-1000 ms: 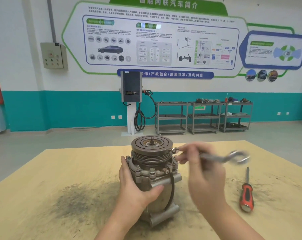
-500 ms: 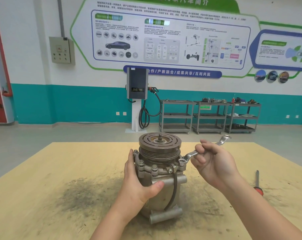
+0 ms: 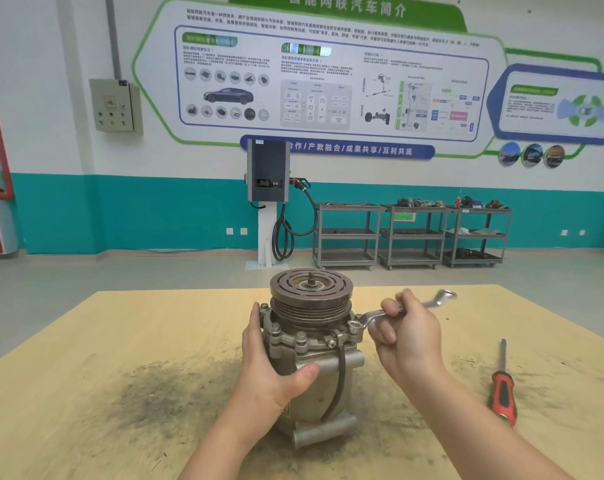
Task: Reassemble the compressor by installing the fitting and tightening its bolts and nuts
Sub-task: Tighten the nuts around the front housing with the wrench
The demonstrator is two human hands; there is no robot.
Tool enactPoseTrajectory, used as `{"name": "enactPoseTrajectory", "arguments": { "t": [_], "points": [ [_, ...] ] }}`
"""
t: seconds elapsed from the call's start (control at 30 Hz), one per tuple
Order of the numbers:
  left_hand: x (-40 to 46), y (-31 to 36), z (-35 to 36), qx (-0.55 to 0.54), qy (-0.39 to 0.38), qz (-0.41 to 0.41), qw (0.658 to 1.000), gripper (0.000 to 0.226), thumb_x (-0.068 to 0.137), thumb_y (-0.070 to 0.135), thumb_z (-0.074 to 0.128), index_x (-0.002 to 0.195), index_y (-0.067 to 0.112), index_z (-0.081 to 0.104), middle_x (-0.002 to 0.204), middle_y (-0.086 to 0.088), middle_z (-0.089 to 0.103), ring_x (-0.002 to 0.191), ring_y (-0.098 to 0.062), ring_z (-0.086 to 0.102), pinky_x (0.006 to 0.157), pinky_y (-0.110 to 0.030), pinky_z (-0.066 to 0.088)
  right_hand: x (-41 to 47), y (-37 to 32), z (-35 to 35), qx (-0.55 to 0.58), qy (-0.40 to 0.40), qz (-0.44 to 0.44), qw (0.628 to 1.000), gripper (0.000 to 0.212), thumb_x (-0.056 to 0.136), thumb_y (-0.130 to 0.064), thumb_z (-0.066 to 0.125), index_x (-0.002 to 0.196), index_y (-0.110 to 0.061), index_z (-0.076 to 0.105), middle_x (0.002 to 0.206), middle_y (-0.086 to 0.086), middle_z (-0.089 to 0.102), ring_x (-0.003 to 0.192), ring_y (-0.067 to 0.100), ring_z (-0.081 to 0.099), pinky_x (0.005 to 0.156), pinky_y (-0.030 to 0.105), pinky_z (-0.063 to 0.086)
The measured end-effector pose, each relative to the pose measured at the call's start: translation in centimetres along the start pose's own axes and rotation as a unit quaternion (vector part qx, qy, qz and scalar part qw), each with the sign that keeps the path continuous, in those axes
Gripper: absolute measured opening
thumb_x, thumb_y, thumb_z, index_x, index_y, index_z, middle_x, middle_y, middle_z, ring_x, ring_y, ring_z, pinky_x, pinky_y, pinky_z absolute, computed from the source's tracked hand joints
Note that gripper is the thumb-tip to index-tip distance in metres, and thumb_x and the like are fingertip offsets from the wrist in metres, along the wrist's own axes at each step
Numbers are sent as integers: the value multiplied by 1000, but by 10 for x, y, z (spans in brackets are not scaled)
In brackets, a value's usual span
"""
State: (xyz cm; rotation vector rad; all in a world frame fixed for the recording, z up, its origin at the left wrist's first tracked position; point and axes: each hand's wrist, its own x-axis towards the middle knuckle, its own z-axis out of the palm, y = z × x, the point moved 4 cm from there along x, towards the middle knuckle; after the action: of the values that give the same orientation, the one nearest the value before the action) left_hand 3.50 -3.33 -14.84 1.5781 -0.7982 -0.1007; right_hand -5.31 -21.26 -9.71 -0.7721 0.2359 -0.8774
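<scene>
Right fingers (image 3: pixel 385 332): being curled tight round the shank of the wrench (image 3: pixel 402 306), with the right hand (image 3: pixel 409 336) at 3 o'clock of the compressor.
Wrench: its ring end is being seated over a flange bolt (image 3: pixel 354 324) at the 3 o'clock edge of the flange; the free end is being angled up toward 2 o'clock.
Left fingers (image 3: pixel 250 341): being wrapped round the housing, thumb pressed across the front; the left hand (image 3: pixel 269 372) is being used as a brace at 9 o'clock.
Compressor (image 3: pixel 311 351): being stood upright, pulley uppermost, at the middle of the wooden table (image 3: pixel 85 393).
Screwdriver (image 3: pixel 502 388): being left flat at 4 o'clock, well apart from the hands.
Technique, as a judgement: the ring is best kept fully down on the bolt head, the pull being made level and smooth, while the body is being held against twisting.
Risk: slipping is likely if the wrench is being tilted.
</scene>
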Motion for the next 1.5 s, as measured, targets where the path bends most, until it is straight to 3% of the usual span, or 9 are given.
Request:
{"name": "enactPoseTrajectory", "arguments": {
  "t": [0.2,0.27,0.37,0.47,0.57,0.67,0.77,1.17,1.5],
  "points": [
    [1,-1,2,-9,-2,-2,1000,133,49,67,76,151,44,-7,157,14,20,143,-5,27,114,-28,25,-72,-1,-13,-88,-40,-302,949,18,102,-33,41,86,-30,49,72,1,65,39,15,47,41,18,36],
    [0,-1,2,-16,1,-5,1000,136,47,69,79,151,44,-6,157,11,22,142,-7,28,117,-34,26,-95,2,-2,-229,-102,-414,875,23,98,-46,46,87,-32,60,80,-1,67,53,10,58,50,19,47],
    [0,2,6,-34,-5,-13,999,137,47,70,83,149,50,-6,158,5,25,142,-15,33,119,-46,27,-112,16,28,-418,-179,-557,694,35,98,-32,54,79,-5,67,81,1,66,74,8,62,64,26,54],
    [1,2,13,-52,16,6,999,129,53,66,80,146,54,-9,164,6,12,146,-26,27,121,-38,19,-112,9,57,-498,-72,-616,606,37,96,-20,52,66,-6,66,65,-2,62,57,7,60,52,26,51],
    [0,2,5,-43,-1,-15,999,128,46,60,83,140,60,-3,155,12,31,137,-3,39,113,-29,35,-104,-3,56,-392,-209,-538,716,6,91,-17,55,89,-19,59,73,-5,61,67,5,62,58,23,53],
    [2,-4,1,-30,-1,-20,999,135,45,63,78,149,48,-8,156,11,24,140,-7,32,112,-28,31,-86,-29,39,-268,-121,-437,850,19,102,-26,39,89,-36,48,63,-1,60,50,6,56,47,14,42],
    [1,-3,2,-21,-6,-20,1000,136,45,64,75,149,46,-10,157,11,20,141,-8,29,107,-25,28,-60,-30,22,-137,-43,-250,958,22,104,-10,31,93,-24,43,60,2,62,39,13,47,38,17,34],
    [-4,5,1,-14,-25,-14,999,139,46,72,73,150,44,-15,159,12,13,144,-8,21,111,-28,24,-2,-12,6,12,-16,73,997,13,98,-5,32,90,-11,41,53,1,42,33,10,25,29,18,20],
    [-3,3,1,-5,-20,-14,1000,134,49,71,73,148,47,-15,159,12,15,144,-8,23,109,-27,25,-27,-2,-17,41,-9,-55,998,18,100,-6,30,89,-14,41,57,0,51,39,14,37,36,19,29]
  ]
}}
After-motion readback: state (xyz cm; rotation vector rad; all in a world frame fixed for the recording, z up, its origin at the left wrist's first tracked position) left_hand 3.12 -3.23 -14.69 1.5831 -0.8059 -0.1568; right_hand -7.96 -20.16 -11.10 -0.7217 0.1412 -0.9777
